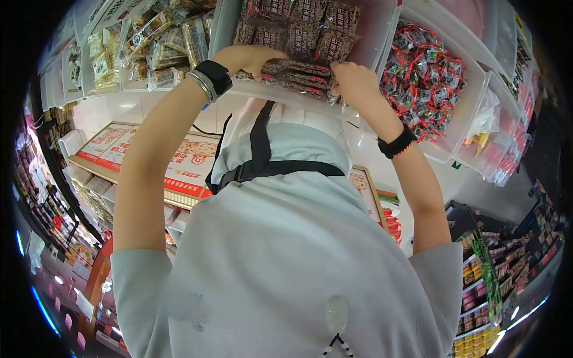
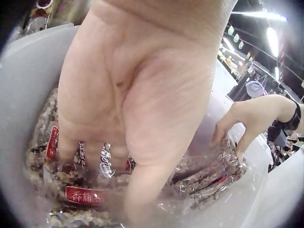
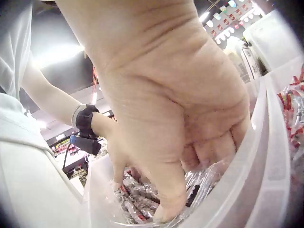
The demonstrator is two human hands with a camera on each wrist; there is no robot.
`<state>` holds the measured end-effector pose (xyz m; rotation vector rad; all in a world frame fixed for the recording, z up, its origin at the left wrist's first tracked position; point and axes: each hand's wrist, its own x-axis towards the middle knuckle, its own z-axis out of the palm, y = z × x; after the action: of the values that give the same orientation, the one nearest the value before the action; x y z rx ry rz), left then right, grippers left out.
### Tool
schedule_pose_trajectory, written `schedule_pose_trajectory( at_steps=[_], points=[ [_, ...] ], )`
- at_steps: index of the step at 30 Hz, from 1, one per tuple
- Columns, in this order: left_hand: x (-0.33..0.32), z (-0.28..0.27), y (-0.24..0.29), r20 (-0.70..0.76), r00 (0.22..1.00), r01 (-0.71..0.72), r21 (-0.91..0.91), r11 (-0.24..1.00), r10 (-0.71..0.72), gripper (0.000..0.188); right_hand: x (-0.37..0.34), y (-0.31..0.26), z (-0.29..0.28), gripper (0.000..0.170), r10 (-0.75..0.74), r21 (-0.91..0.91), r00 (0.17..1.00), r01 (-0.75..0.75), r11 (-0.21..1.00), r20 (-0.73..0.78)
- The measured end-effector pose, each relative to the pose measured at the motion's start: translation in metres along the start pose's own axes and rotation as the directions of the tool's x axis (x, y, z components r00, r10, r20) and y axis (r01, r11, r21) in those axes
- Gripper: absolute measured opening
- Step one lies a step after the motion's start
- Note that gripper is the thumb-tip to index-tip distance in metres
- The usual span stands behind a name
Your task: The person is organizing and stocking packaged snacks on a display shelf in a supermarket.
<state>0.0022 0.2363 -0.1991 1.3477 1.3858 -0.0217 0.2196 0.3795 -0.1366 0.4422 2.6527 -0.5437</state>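
Note:
Clear-wrapped grain bars with dark red labels [image 1: 289, 39] fill a translucent bin [image 1: 373, 36]. At the bin's near side, a row of bars [image 1: 301, 77] stands on edge between the two hands. The left hand [image 1: 253, 58] grips the left end of this row; in the left wrist view its fingers pass behind red-labelled bars [image 2: 85, 194], with the thumb in front. Gripping the row's right end is the right hand [image 1: 355, 82], its thumb low and its fingers curled over clear wrapping [image 3: 204, 178] in the right wrist view. The fingertips are partly hidden.
To the right stands a bin of small red-and-black wrapped pieces [image 1: 421, 83]. On the left, another bin holds pale packaged snacks [image 1: 170, 51]. Framed red-and-white signs [image 1: 185, 161] lie below the bins, beside the person's body. Shelves of goods [image 1: 489, 268] stand at lower right.

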Motion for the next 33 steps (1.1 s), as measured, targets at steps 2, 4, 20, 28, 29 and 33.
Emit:
schedule_pose_trajectory(
  at_steps=[2,4,20,28,29,33],
  points=[
    [0.0,0.0,0.0,-0.026,0.999,-0.039,0.031,0.999,0.04,0.088,0.004,0.004,-0.001,0.021,0.028,0.044,0.998,-0.031,0.999,0.064],
    [0.0,0.0,0.002,-0.039,0.998,-0.056,0.046,0.997,0.058,0.085,0.006,0.011,0.0,0.027,-0.087,0.048,0.995,0.084,0.995,0.055],
    [0.051,0.001,0.074,-0.113,0.987,-0.105,0.101,0.989,0.116,0.043,0.006,0.02,0.013,0.029,-0.204,0.158,0.978,0.196,0.968,0.038],
    [0.045,-0.001,0.072,-0.141,0.975,-0.161,0.1,0.982,0.174,0.051,0.006,0.015,0.008,0.034,-0.088,0.211,0.991,0.065,0.975,0.103],
    [0.046,-0.002,0.068,-0.132,0.956,-0.253,0.072,0.965,0.261,0.052,0.006,0.016,0.006,0.034,-0.089,0.214,0.991,0.065,0.975,0.103],
    [0.037,0.001,0.074,-0.141,0.984,-0.101,0.06,0.993,0.109,0.058,0.005,0.018,0.004,0.029,-0.128,0.248,0.99,0.109,0.963,0.065]
  ],
)
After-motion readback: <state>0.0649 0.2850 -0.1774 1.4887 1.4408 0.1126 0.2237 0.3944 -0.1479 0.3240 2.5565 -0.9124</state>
